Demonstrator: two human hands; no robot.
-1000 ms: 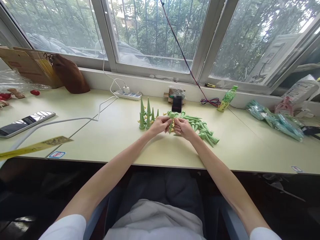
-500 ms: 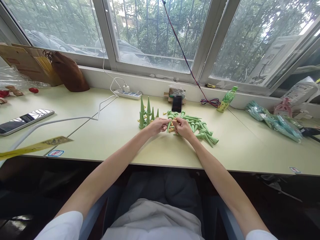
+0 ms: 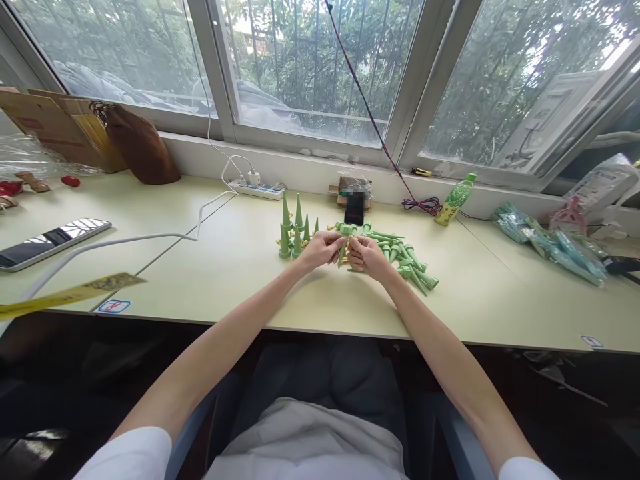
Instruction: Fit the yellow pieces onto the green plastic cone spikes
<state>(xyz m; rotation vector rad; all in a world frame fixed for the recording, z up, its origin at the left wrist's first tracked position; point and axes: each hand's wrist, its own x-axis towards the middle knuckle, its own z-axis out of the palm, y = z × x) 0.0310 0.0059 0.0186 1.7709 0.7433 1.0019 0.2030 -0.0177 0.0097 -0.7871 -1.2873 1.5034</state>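
My left hand [image 3: 321,251] is closed on a green cone-shaped piece [image 3: 342,255], whose tip points down toward me. Close against it, my right hand [image 3: 366,255] pinches something small and yellowish at the cone's side; the fingers hide most of it. Left of my hands, several green spikes [image 3: 285,235] stand upright with small yellow parts at their sides. A loose pile of green cones [image 3: 410,263] lies to the right of my right hand. Small yellow pieces lie partly hidden between and behind my hands.
Behind the hands stands a dark phone [image 3: 355,208] against a small cardboard box. A green bottle [image 3: 455,199], wire coil and plastic bags [image 3: 550,243] are at the right. Left are a power strip [image 3: 257,189], white cable, large phone [image 3: 53,243] and brown bag [image 3: 143,147].
My left hand has shifted slightly right, and its fingers now cover more of the green cone. The right hand's fingers have moved slightly at the cone's side.
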